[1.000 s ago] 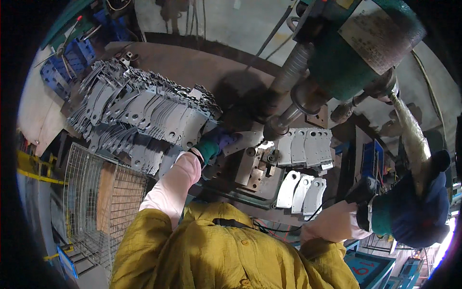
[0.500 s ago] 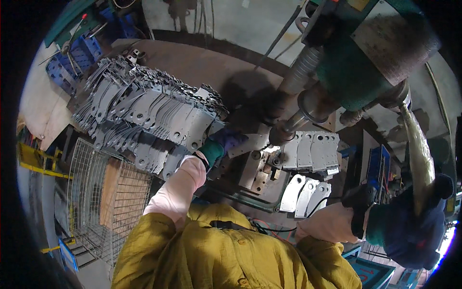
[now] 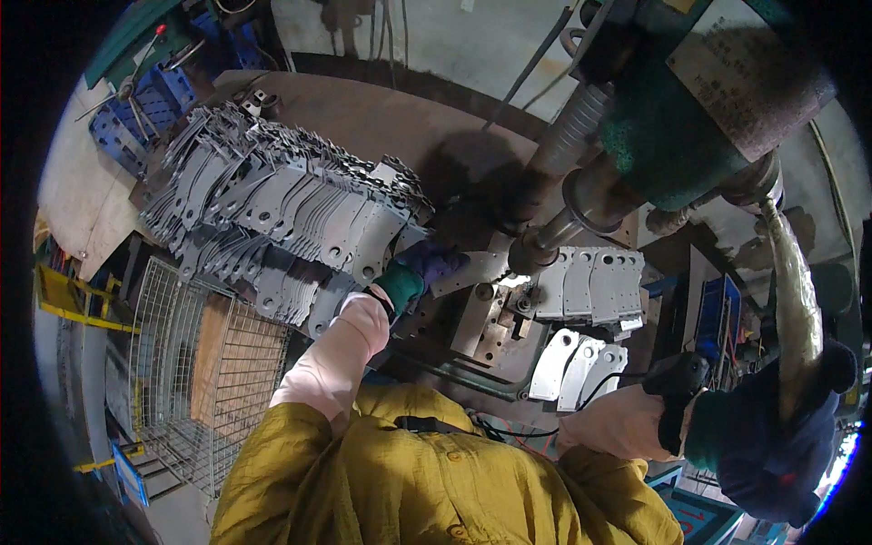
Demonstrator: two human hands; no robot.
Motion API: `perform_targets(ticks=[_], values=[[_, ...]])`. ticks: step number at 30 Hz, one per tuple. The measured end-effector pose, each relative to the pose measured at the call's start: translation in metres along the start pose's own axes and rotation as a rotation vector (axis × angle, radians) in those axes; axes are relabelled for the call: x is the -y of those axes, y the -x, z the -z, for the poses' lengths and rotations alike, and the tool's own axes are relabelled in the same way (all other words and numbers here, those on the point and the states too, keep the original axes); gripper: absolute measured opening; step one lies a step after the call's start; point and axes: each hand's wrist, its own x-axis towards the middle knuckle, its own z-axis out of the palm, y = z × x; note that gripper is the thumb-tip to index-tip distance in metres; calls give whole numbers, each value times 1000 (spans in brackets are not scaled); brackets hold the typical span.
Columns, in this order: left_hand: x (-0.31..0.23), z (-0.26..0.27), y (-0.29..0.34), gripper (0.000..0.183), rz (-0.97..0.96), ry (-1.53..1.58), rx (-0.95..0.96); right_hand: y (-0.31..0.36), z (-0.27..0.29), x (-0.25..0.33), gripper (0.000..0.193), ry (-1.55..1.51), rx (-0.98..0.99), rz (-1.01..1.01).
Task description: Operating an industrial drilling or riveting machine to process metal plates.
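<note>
My left hand, in a purple glove with a green cuff, is closed on the left end of a flat grey metal plate. That plate lies on a steel fixture block, right under the spindle of a green drill press. Whether the drill tip touches the plate, I cannot tell. At the far right my right hand, in a dark blue glove, is wrapped round the lower end of the press's lever, which is covered in shiny wrapping.
Stacked curved metal plates fill the bench's left side. More plates stand in a row right of the fixture, with several loose white-lit plates nearer me. A wire basket is at lower left; blue bins are at right.
My right hand has moved slightly downward with the lever's end. The left hand and the plate stay in place.
</note>
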Motion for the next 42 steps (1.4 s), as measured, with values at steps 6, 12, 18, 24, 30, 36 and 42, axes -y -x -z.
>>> perform_targets(ticks=[6,12,18,24,30,36,42], values=[[2,9,4,26,-220,-295,92,1,4,-4,39,17,-8,-22],[11,11,-3,24,-276,-376,84,3,6,-5,39,10,-11,-40],[26,19,-19,36,-261,-455,10,4,6,-6,39,6,-11,-50],[28,21,-20,37,-351,-380,110,8,6,-8,39,-26,-17,-73],[7,7,-9,27,-149,-380,70,11,6,-9,40,-61,-16,-93],[48,36,-31,32,-396,-458,148,11,5,-9,41,-122,-17,-119],[-37,-19,29,24,-95,-672,-45,13,11,-18,43,-297,-14,-174]])
